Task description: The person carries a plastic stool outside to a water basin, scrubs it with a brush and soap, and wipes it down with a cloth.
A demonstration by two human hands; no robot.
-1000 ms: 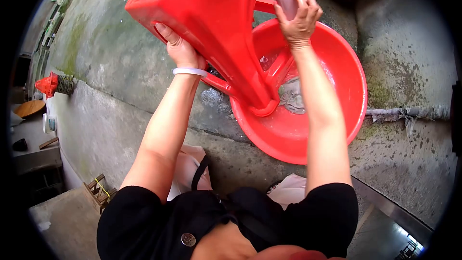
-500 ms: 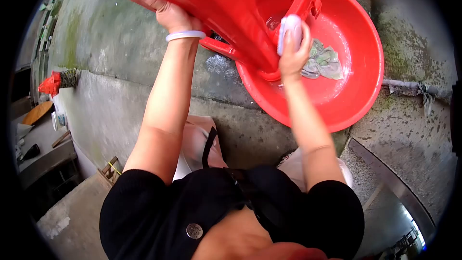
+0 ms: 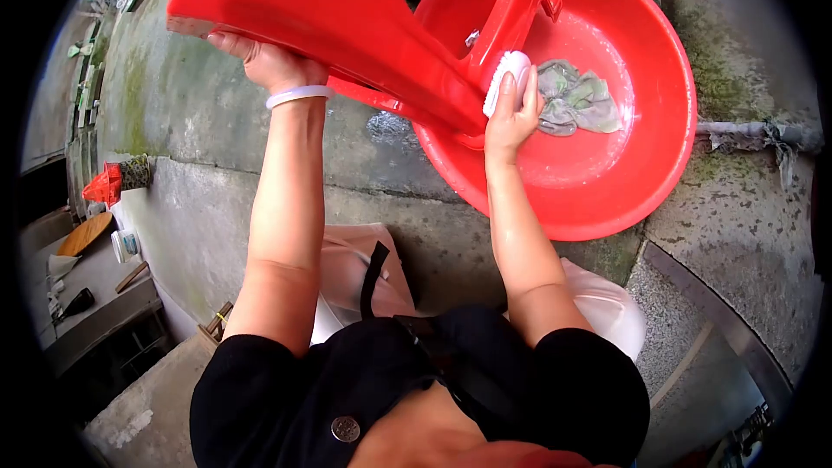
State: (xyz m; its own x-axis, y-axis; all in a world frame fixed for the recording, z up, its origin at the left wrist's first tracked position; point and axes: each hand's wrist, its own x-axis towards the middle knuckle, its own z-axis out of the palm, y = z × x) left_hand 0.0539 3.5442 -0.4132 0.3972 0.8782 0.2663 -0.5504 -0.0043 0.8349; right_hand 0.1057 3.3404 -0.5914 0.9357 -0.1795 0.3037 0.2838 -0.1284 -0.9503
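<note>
A red plastic chair (image 3: 321, 4) is tilted over a large red basin (image 3: 637, 182). My left hand (image 3: 279, 68) is closed on the chair's lower left edge, with a pale bangle at the wrist. In my right hand (image 3: 511, 128) is a scrub brush (image 3: 510, 74) with a pale purple back and white bristles. Those bristles face the chair's leg, at or very near its surface. Just right of the brush, a wet grey-green cloth (image 3: 574, 100) lies crumpled in shallow water on the basin floor.
A pipe (image 3: 754, 133) wrapped in ragged material runs right of the basin. Wet, mossy concrete (image 3: 217, 113) surrounds it. At far left are a red bag (image 3: 106, 184), a round wooden board (image 3: 85, 234) and a white tub (image 3: 126, 245) on a ledge.
The chair and my left hand have shifted left. My right hand has moved the brush slightly down and left along the chair, and the brush is tilted differently.
</note>
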